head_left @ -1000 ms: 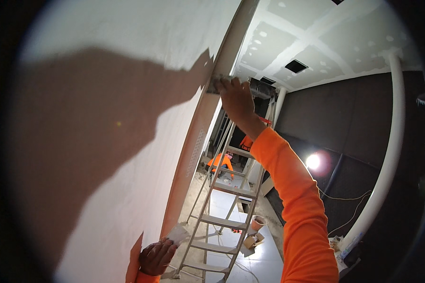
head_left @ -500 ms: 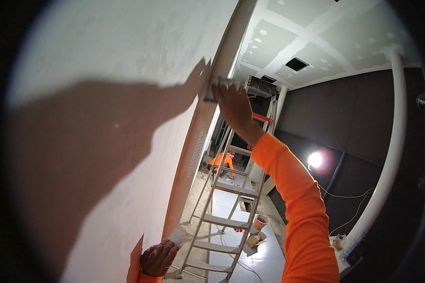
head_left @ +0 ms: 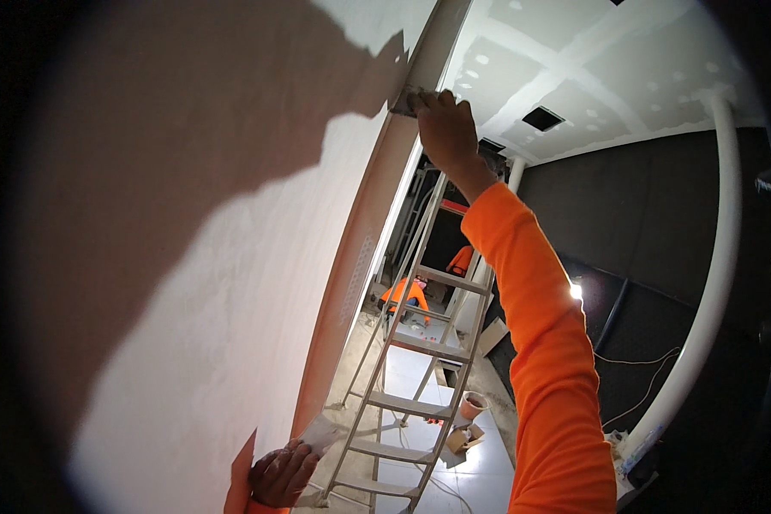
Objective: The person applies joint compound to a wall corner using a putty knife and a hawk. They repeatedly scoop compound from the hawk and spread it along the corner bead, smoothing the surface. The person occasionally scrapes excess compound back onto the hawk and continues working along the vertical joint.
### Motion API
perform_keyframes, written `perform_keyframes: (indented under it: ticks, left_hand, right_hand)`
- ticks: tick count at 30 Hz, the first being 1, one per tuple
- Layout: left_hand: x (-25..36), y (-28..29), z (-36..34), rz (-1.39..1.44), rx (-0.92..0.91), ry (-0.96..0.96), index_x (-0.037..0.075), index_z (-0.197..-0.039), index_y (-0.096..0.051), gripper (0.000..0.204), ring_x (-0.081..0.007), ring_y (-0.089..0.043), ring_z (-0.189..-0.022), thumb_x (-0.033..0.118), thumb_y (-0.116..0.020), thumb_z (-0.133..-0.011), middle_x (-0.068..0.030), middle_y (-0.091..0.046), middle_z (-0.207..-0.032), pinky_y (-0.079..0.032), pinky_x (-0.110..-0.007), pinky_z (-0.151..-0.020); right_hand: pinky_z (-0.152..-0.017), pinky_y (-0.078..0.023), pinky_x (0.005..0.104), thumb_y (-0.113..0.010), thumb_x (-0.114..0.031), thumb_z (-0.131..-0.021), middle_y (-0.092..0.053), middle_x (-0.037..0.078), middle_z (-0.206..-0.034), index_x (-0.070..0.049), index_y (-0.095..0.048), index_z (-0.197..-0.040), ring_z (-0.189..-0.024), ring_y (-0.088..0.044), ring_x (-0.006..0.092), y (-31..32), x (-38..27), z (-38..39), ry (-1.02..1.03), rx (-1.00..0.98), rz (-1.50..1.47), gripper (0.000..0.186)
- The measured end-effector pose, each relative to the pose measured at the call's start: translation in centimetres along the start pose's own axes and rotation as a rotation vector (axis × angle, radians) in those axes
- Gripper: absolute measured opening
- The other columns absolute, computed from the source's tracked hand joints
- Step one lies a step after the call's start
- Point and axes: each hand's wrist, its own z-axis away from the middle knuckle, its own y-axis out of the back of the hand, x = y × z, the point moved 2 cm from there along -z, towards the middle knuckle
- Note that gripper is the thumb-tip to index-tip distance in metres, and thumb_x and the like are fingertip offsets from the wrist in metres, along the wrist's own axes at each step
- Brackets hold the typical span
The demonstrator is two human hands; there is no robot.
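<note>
High on the narrow edge face [head_left: 334,317] of the pale wall [head_left: 231,283], my right hand [head_left: 447,128] grips a flat grey putty scraper [head_left: 405,102]. Its blade lies against that face, and my fingers hide most of the tool. Low down beside the same wall, my left hand [head_left: 281,474] is closed around a thin whitish flat blade [head_left: 319,434], which sticks out past the fingers. A perforated strip [head_left: 359,261] shows along the edge face between the two hands. My shadow covers much of the wall.
A metal stepladder [head_left: 413,401] stands just right of the wall edge. Beyond it a person in orange [head_left: 407,295] crouches on the floor. A bucket [head_left: 473,404] and an open cardboard box [head_left: 461,438] sit on white panels. A lit lamp [head_left: 576,291] and a pale pipe [head_left: 718,257] are at right.
My right hand has moved up along the edge face with the scraper. My shadow has risen on the wall. The left hand has shifted slightly left and down. More orange clothing shows behind the ladder.
</note>
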Motion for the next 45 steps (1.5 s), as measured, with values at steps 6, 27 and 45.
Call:
perform_keyframes:
  ticks: [6, 27, 45]
  left_hand:
    - [0.1, 0.1, -0.4, 0.017, -0.007, 0.024, 0.014, -0.109, -0.069, 0.014, -0.0249, -0.076, -0.097, 0.011, -0.068, -0.096, -0.008, -0.078, -0.107, -0.056, -0.037, -0.08]
    - [-0.2, -1.7, 1.4, 0.046, -0.024, 0.009, 0.008, -0.122, -0.064, 0.028, -0.0271, -0.068, -0.113, 0.012, -0.056, -0.096, -0.0115, -0.07, -0.123, -0.051, -0.042, -0.089]
    - [-0.2, -1.6, 2.3, 0.042, -0.065, -0.054, 0.002, -0.139, -0.061, 0.04, -0.0247, -0.061, -0.131, 0.005, -0.046, -0.103, -0.0124, -0.063, -0.142, -0.049, -0.038, -0.108]
  right_hand:
    - [-0.085, -0.047, 0.0417, -0.063, -0.016, -0.09, -0.063, 0.002, -0.123, -0.015, -0.06, -0.136, -0.111, -0.058, 0.0226, 2.7, -5.2, 5.9, 0.042, -0.048, -0.089, 0.047]
    - [-0.09, -0.054, 0.0445, -0.051, -0.007, -0.096, -0.068, 0.002, -0.132, -0.019, -0.062, -0.138, -0.116, -0.063, 0.0272, -2.8, 11.3, -9.3, -0.125, 0.117, -0.011, 0.045]
    - [-0.092, -0.049, 0.0446, -0.059, -0.013, -0.093, -0.064, 0.0, -0.135, -0.016, -0.064, -0.133, -0.116, -0.06, 0.0219, -0.7, 0.9, -0.4, 0.011, -0.035, -0.012, 0.041]
